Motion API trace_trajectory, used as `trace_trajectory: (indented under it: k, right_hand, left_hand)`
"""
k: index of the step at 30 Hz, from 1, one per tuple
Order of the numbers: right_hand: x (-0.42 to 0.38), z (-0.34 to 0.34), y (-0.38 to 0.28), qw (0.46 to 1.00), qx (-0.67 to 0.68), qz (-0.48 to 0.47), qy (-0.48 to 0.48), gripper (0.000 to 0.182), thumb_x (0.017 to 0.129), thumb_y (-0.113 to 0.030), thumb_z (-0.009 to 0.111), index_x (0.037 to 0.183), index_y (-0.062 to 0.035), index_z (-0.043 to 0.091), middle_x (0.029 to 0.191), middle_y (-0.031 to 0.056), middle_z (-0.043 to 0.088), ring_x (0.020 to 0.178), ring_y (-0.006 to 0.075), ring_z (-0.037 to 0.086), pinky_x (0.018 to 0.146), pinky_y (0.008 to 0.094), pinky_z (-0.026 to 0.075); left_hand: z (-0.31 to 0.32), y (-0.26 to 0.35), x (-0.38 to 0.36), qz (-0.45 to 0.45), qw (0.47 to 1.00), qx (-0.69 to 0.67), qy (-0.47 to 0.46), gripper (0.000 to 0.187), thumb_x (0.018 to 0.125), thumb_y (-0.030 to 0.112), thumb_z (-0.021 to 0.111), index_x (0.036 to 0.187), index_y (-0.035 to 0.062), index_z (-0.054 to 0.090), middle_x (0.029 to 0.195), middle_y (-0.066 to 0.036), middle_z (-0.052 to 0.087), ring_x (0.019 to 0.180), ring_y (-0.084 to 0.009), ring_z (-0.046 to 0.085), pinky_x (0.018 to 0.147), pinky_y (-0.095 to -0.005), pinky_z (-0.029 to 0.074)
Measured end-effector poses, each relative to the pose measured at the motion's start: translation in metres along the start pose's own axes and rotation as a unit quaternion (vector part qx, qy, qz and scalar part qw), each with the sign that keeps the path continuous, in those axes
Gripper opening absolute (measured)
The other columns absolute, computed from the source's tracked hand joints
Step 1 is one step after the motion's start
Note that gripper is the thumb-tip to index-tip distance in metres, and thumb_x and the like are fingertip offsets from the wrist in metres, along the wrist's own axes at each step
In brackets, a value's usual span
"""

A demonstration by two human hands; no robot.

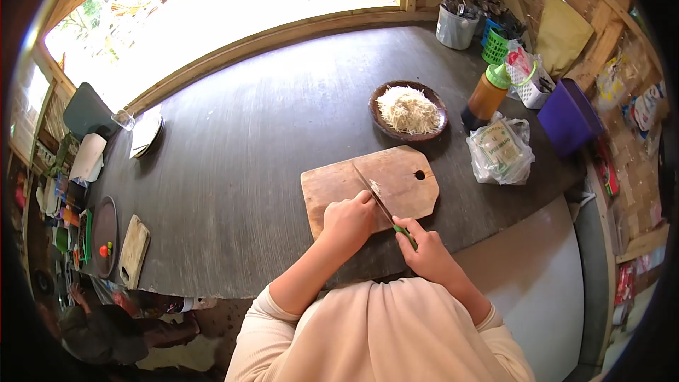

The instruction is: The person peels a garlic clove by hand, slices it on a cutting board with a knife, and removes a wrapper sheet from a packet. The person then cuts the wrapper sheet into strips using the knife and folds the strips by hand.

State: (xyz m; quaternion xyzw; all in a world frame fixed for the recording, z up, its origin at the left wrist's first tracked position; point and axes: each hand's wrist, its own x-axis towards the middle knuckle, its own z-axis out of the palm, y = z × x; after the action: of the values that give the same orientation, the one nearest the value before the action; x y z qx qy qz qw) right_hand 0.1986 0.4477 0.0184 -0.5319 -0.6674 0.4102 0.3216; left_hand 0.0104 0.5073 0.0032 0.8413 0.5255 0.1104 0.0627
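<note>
The right hand (424, 251) is closed around the green handle (405, 238) of a kitchen knife (375, 193), which slants over a wooden cutting board (396, 173) with its tip toward the board's far edge and its handle just past the near one. The board lies close to the near edge of the dark table (233, 170), right of its middle, its hole (419, 175) toward the table's right edge. The left hand (350, 218) rests on the board just left of the blade, fingers curled; whether they pinch anything cannot be told. A few pale slivers (375, 187) lie beside the blade on its right. Beyond the board, toward the far edge, a dark round bowl (373, 107) bears a heap of pale shreds (409, 110); nearer the right edge are a squeeze bottle (488, 99) with a green cap and a knotted-looking plastic bag (501, 150). The knife should be light and stiff, safest taken by the handle alone, with the fingertips tucked back from the edge. The slivers look light and soft, perhaps damp and inclined to cling, so a gentle pinch would suit them; the board seems rigid and best steadied flat from its left end.
</note>
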Motion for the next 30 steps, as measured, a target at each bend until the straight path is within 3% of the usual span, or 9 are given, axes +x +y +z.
trace_trajectory:
  k: [20, 22, 30]
  right_hand:
    - [0.007, -0.001, 0.003, 1.0, -0.011, -0.015, -0.01, 0.03, 0.093, -0.006, 0.056, 0.122, -0.0018, 0.055, 0.089, 0.027, 0.066, 0.083, 0.0421, 0.065, 0.066, 0.0436, 0.052]
    - [0.012, 0.002, 0.011, 0.999, -0.032, -0.036, -0.005, 0.03, 0.093, -0.005, 0.057, 0.123, -0.0033, 0.055, 0.091, 0.0248, 0.067, 0.079, 0.0385, 0.068, 0.063, 0.0359, 0.051]
    - [0.013, 0.006, 0.011, 0.999, -0.048, -0.005, -0.015, 0.029, 0.093, -0.005, 0.057, 0.122, -0.0039, 0.055, 0.092, 0.0243, 0.068, 0.081, 0.0389, 0.068, 0.063, 0.0354, 0.052]
  left_hand:
    - [0.0, 0.003, 0.0, -0.006, 1.0, 0.003, -0.012, 0.02, 0.081, 0.018, 0.062, 0.098, 0.0065, 0.065, 0.102, -0.004, 0.064, 0.076, -0.0231, 0.068, 0.064, -0.0382, 0.053]
    - [-0.003, 0.003, 0.004, 0.0, 1.0, 0.011, -0.025, 0.015, 0.081, 0.018, 0.063, 0.091, 0.0071, 0.065, 0.095, -0.003, 0.063, 0.073, -0.0227, 0.068, 0.061, -0.0372, 0.052]
    - [0.006, 0.004, 0.006, -0.001, 0.999, 0.029, 0.017, 0.008, 0.079, 0.017, 0.063, 0.081, 0.0094, 0.065, 0.087, -0.001, 0.062, 0.068, -0.0213, 0.068, 0.055, -0.036, 0.051]
